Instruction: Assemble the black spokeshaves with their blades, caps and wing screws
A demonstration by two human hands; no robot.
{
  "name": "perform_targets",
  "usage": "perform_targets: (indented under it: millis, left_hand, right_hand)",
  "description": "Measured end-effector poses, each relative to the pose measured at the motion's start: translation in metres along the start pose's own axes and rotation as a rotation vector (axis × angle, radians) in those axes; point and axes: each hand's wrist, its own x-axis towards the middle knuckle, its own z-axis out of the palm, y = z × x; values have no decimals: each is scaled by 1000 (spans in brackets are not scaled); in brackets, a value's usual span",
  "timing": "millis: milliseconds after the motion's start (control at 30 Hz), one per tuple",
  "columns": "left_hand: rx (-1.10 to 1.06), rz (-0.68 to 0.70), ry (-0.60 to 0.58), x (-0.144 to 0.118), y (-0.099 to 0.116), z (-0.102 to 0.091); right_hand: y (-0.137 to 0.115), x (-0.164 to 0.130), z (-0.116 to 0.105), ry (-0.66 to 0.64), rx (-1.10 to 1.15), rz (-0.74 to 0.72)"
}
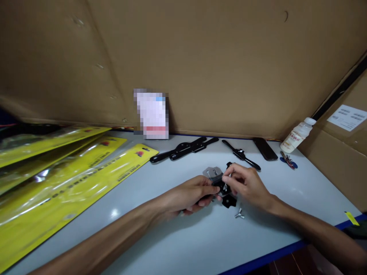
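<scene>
Hands at the middle of the white table (200, 244), meeting over a small black metal assembly (225, 193). My left hand (190, 196) is curled around the near, handle-like end of the assembly, fingers clenched on it so that it sits steady just above the tabletop. My right hand (246, 183) comes from the other side; its thumb and forefinger are pinched on a small part at the top of the assembly, though what exactly lies between the tips is too small to tell. A grey metal plate (212, 172) lies touching the far side of the assembly, and a wing nut (239, 214) rests loose on the table just beside it, within easy reach of my right hand. Farther back, three black tool bodies (183, 149) and a fourth (241, 154) are laid in a row near the cardboard wall (200, 57). Yellow packaging cards (65, 183) are fanned at my left, well apart from the work. A dark flat object (265, 149), a white bottle (298, 135) and keys (288, 160) stand at the far right, out of the way.
</scene>
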Motion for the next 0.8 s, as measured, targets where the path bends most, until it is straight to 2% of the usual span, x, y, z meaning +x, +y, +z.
perform_targets:
  millis: [100,200,300,533,633,800]
  left_hand:
    - [-32,8,-15,-2,2,-1]
    - [-52,3,-14,-3,2,-1]
    - [-48,-10,-2,-3,2,-1]
    - [-35,2,-11,-2,1,0]
    - [-40,3,-8,-2,2,0]
    - [-51,-5,4,-2,2,-1]
  right_hand:
    - [-1,0,-12,51,-100,-96]
    - [-1,0,-19,-35,-231,-235]
    - [2,-1,-16,-84,-312,-348]
    - [10,-2,-3,9,-426,-349]
    - [8,-2,-3,-7,-359,-385]
    - [1,-4,-7,-15,-254,-333]
